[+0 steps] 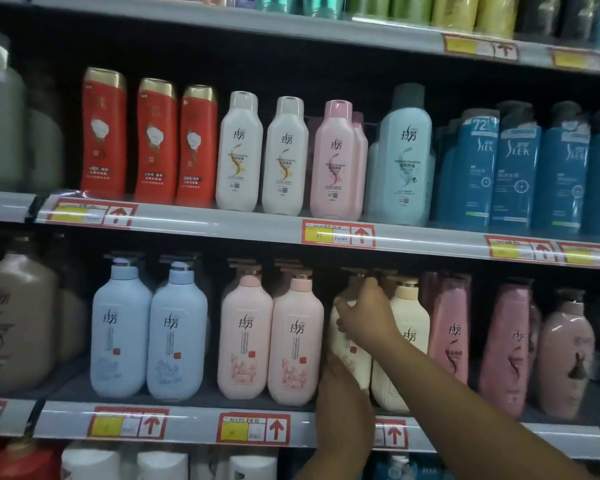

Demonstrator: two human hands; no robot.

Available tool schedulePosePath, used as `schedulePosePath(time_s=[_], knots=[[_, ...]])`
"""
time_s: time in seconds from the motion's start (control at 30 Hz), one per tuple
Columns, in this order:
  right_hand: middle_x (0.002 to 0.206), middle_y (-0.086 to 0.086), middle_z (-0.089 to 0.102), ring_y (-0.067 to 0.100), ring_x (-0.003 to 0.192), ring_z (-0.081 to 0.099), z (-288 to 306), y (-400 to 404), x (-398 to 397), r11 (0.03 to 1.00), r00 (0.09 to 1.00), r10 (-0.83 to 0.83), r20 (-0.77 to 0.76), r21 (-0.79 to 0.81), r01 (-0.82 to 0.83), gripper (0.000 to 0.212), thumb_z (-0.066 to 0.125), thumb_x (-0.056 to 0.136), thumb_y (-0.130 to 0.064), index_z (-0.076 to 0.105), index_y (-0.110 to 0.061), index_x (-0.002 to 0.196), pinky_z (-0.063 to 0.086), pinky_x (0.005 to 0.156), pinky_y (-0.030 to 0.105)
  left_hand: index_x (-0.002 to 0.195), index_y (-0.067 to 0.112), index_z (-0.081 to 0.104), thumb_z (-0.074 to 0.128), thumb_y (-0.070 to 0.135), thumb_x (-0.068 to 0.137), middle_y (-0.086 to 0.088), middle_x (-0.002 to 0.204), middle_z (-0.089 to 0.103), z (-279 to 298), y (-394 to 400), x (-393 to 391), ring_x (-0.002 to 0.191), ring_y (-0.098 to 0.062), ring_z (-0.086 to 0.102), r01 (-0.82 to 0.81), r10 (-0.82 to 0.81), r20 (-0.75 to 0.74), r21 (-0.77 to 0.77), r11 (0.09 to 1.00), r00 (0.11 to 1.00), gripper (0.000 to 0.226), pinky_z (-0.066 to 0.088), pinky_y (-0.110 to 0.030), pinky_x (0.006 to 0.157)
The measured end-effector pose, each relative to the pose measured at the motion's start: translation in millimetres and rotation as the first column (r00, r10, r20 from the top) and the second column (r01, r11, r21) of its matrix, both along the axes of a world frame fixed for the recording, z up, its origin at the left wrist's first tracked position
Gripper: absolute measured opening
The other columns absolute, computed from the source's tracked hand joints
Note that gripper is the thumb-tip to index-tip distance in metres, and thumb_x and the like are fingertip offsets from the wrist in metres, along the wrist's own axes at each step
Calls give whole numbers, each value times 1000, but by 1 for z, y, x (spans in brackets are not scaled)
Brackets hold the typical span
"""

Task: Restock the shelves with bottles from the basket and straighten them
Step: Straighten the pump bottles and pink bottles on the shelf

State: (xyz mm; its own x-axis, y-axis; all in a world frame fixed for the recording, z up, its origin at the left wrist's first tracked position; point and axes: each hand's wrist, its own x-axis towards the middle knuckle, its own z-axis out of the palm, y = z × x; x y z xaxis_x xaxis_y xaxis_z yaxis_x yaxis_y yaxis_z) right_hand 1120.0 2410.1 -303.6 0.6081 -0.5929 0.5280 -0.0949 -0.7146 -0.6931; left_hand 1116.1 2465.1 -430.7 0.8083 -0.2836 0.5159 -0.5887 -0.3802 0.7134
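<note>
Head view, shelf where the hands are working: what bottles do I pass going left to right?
Brown bottle → two blue pump bottles → two pink pump bottles → cream bottle gripped by both hands, left hand, right hand → second cream bottle → darker pink bottles.

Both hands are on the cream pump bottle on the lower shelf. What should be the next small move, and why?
Probably tip the cream pump bottle upright and slide it back. It leans left toward the pink pump bottle, held by the left hand below and the right hand above, while its cream neighbour stands straight.
</note>
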Motion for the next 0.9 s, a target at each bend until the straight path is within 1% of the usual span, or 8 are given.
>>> schedulePosePath(time_s=[0.07, 0.17, 0.33, 0.47, 0.57, 0.63, 0.73, 0.9], knots=[[104, 12, 65, 28, 80, 72, 4, -2, 4, 997, 1000, -5, -20, 73, 6, 35, 68, 92, -26, 45, -11, 114, 63, 69, 47, 159, 12, 10, 58, 32, 99, -2, 161, 31, 3, 2, 1, 145, -13, 36, -50, 49, 3, 42, 998, 999, 79, 26, -24, 118], [89, 15, 69, 22, 59, 72, 9, -3, 6, 981, 999, 23, -37, 191, -15, 26, 68, 94, -21, 52, -6, 107, 63, 56, 39, 159, 14, 10, 63, 28, 96, 0, 157, 39, 6, 6, 0, 138, -12, 45, -58, 61, -28, 115, 992, 998, 84, 35, -22, 112], [78, 13, 72, 19, 56, 72, 14, -2, 4, 967, 999, 35, -15, 254, -30, 11, 66, 96, -15, 58, -7, 97, 63, 57, 36, 159, 13, 13, 63, 28, 96, -3, 152, 45, 12, 13, -3, 133, -16, 51, -37, 47, -58, 153, 987, 997, 81, 43, -26, 109], [82, 14, 70, 14, 49, 70, 14, -2, 2, 974, 1000, 24, -17, 224, -20, 15, 63, 98, -15, 51, -7, 104, 56, 46, 28, 156, 16, 22, 65, 28, 95, 0, 143, 55, 16, 20, -9, 126, -14, 57, -31, 45, -83, 158, 987, 996, 75, 47, -26, 105], [96, 17, 67, 13, 46, 68, 13, -3, -1, 988, 1000, 2, -30, 157, 2, 21, 62, 99, -18, 47, -9, 109, 52, 40, 24, 151, 19, 31, 66, 28, 94, 2, 134, 61, 17, 27, -14, 118, -15, 62, -24, 37, -92, 139, 990, 995, 67, 51, -29, 101], [100, 15, 66, 13, 48, 69, 13, -4, -3, 994, 999, -2, -42, 109, 7, 21, 62, 99, -20, 47, -11, 110, 54, 42, 24, 147, 20, 36, 67, 26, 93, 2, 129, 63, 17, 30, -17, 115, -15, 64, -15, 25, -94, 111, 994, 995, 62, 53, -30, 99], [93, 11, 70, 14, 52, 71, 17, -3, -10, 998, 998, -6, -68, 66, 10, 20, 63, 98, -23, 49, -14, 110, 60, 54, 28, 146, 20, 37, 67, 23, 93, 2, 131, 63, 20, 34, -19, 117, -16, 63, 7, 3, -108, 87, 996, 994, 61, 53, -32, 101], [83, 6, 70, 20, 60, 73, 30, 3, -18, 995, 995, 28, -99, 102, -18, 22, 66, 97, -29, 56, -11, 104, 61, 59, 28, 142, 15, 41, 63, 11, 92, -4, 127, 64, 31, 40, -23, 114, -19, 63, 76, -59, -178, 92, 993, 982, 55, 54, -33, 98]])
